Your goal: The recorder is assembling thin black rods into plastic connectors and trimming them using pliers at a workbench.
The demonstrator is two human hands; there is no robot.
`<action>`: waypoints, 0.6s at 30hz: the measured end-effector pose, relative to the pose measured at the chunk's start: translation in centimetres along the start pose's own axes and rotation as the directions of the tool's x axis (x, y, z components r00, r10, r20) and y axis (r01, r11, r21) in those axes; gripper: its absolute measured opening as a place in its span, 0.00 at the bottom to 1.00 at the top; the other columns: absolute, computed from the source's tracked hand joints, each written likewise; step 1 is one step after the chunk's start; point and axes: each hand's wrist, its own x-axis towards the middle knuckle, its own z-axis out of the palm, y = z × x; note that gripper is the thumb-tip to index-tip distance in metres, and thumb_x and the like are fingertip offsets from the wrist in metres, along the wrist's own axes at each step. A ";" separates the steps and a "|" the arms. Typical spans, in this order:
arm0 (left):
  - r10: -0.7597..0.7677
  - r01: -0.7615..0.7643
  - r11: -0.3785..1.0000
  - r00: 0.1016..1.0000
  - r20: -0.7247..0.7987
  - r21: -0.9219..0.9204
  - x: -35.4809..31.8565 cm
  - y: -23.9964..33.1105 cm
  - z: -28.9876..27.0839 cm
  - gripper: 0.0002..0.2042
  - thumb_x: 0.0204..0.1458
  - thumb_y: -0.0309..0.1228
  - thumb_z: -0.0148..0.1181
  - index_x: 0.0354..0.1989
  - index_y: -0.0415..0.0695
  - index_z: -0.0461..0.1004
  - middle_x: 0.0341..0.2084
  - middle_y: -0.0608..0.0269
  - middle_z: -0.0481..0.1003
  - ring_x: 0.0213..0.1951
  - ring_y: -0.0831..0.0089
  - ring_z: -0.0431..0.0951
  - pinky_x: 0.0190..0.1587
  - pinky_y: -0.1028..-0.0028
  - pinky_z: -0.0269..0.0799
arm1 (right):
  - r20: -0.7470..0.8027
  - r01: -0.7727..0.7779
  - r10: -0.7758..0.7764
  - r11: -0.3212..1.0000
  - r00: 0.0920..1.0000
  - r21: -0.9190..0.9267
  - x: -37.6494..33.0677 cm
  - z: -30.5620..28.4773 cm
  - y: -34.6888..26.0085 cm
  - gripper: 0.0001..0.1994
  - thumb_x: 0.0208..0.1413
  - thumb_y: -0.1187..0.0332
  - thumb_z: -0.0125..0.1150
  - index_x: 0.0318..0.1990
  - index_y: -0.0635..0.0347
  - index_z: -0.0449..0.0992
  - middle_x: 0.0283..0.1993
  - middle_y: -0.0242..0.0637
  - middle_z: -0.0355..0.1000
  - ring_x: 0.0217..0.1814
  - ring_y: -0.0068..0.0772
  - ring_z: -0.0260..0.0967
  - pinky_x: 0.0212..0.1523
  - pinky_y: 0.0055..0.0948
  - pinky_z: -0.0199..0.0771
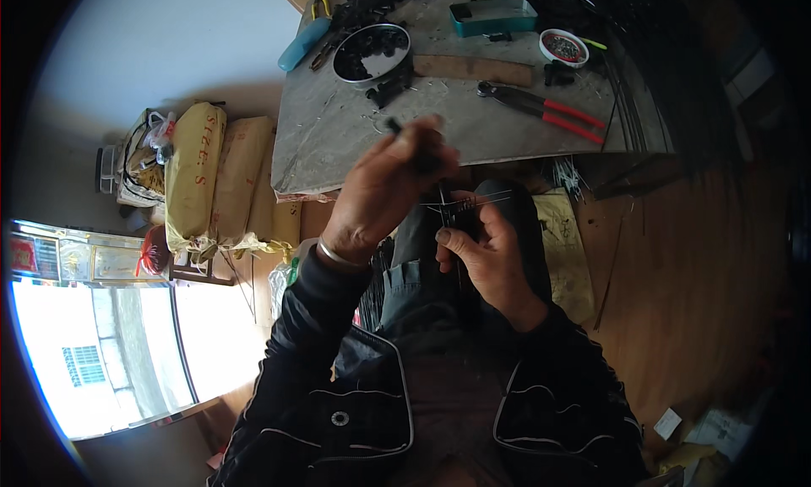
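Observation:
In front of my knees, above my lap, both hands work close together. My left hand (376, 183) is closed round a dark object, partly hidden by the fingers and blurred. Just below and to its right, my right hand (494, 255) pinches a thin dark rod-like piece (449, 219) between thumb and fingers. Thin pale wires (492, 197) stick out sideways near the top of that piece. The two hands are apart, with the dark piece's upper end between them.
On the grey table (338, 136) ahead lie red-handled pincers (541, 111), a round tin (372, 56) of black parts, a teal box (492, 18), a small white tub (563, 48) and a wooden strip (473, 69). Yellowish sacks (194, 179) stand at left; long dark rods (676, 81) lie at right.

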 end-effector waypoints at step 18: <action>-0.045 0.038 0.966 0.999 0.020 0.256 0.7 -1.1 -1.4 0.16 0.53 0.31 0.64 0.48 0.39 0.71 0.36 0.64 0.76 0.40 0.78 0.75 0.45 0.78 0.71 | -0.060 -0.040 0.037 0.998 0.997 -0.044 0.4 -0.4 0.6 0.07 0.57 0.72 0.58 0.41 0.63 0.69 0.26 0.33 0.68 0.25 0.23 0.66 0.27 0.22 0.68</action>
